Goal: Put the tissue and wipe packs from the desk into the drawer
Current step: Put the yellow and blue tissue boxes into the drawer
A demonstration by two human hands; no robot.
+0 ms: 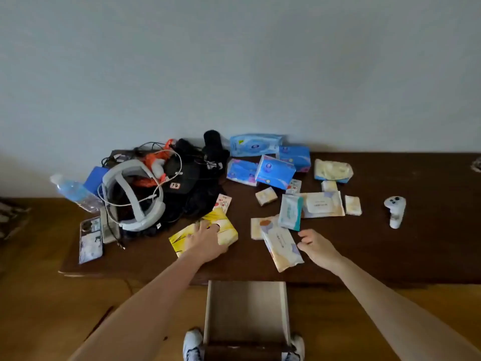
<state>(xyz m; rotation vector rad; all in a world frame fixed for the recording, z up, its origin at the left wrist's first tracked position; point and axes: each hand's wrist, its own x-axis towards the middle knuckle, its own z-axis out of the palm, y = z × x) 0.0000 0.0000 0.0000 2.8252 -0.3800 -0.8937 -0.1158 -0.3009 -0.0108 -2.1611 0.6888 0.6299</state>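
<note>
Starting stage — drawer (246,308) open, empty. Left hand (205,242) spread flat on yellow pack (226,231); right hand (316,247) loosely curled beside wipe pack (282,248). All packs on desk (390,251).

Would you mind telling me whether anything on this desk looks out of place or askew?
Nothing looks spilled or damaged. The packs are scattered at all angles: a wipe pack lies skewed across another by the right hand, and a water bottle lies on its side beside the cable pile.
</note>
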